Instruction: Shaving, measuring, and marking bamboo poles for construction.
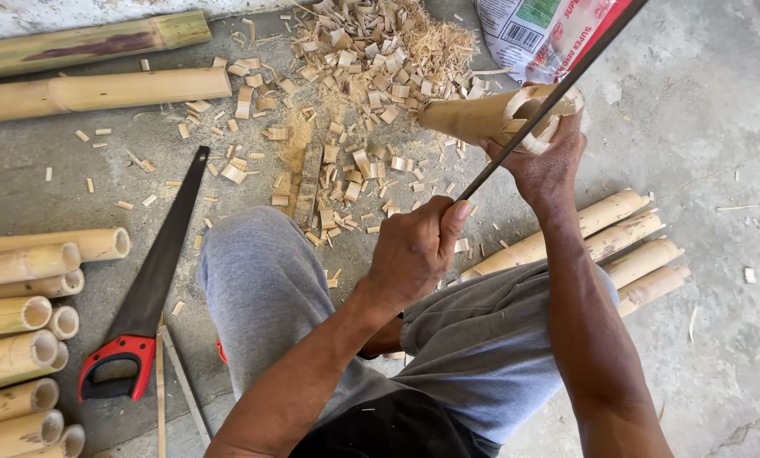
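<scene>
My left hand [415,248] is closed around the handle of a long dark blade [558,92] that runs up and to the right. The blade rests across the hollow end of a short bamboo piece [473,114]. My right hand [548,165] grips that bamboo piece from below, near its open end, holding it tilted above the floor. Both forearms reach forward over my knees, which are covered by grey shorts [261,288].
A handsaw with a red handle [147,293] lies on the concrete at left. Cut bamboo tubes are stacked at the left edge [24,339] and under my right arm [626,242]. Long bamboo poles [100,89] lie at top left. Chips and shavings [371,68] cover the floor ahead; a printed sack [541,34] lies beyond.
</scene>
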